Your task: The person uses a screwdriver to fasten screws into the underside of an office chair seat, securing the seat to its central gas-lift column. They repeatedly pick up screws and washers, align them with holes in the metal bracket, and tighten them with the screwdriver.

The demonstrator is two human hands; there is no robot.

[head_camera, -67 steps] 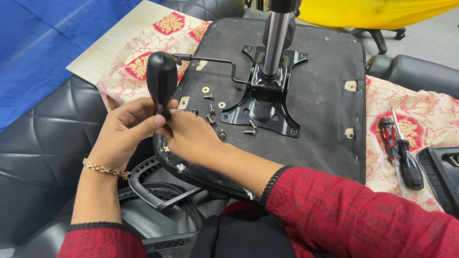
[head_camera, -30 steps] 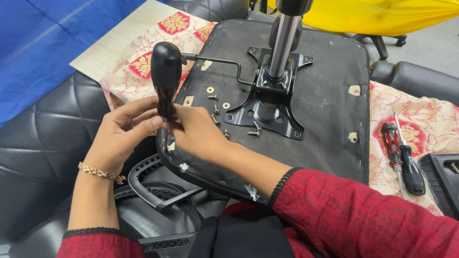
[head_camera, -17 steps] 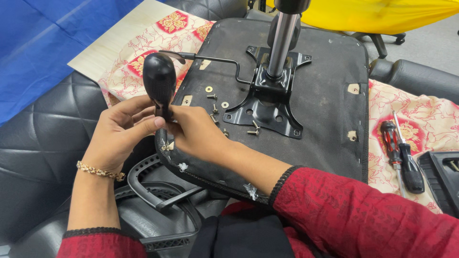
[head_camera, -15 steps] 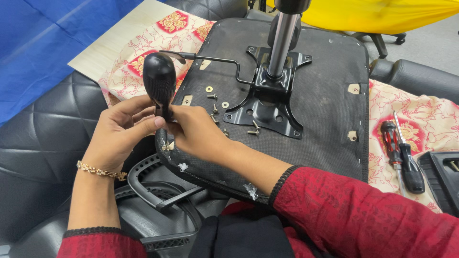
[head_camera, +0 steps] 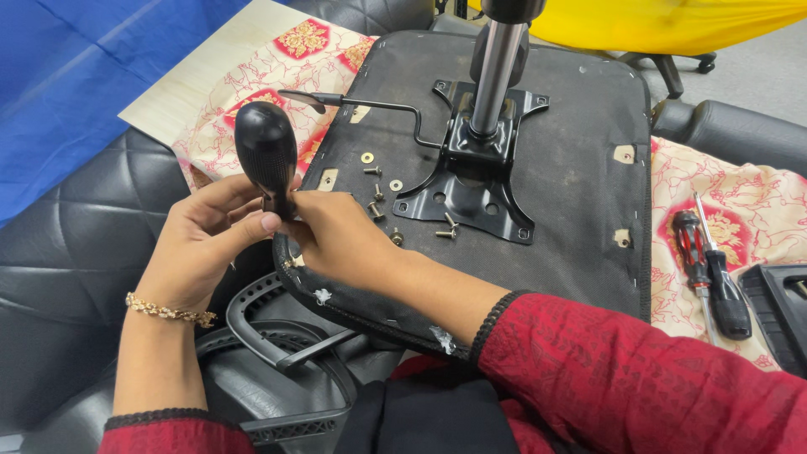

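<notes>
A black-handled screwdriver stands nearly upright at the near left corner of an upturned black chair seat. My left hand pinches it just under the handle. My right hand grips its lower shaft from the other side, hiding the tip. Several loose screws and washers lie on the seat just beyond my fingers. A black metal mounting plate with a chrome gas cylinder and a bent lever is fixed at the seat's middle.
Two more screwdrivers lie on a red-and-cream patterned cloth at right, beside a black plastic part. A black armrest frame sits below my hands. Black quilted upholstery is at left, blue sheet beyond.
The screwdriver handle has tipped and shifted slightly between my fingers as both hands work it; my hands stay at the seat's near left corner.
</notes>
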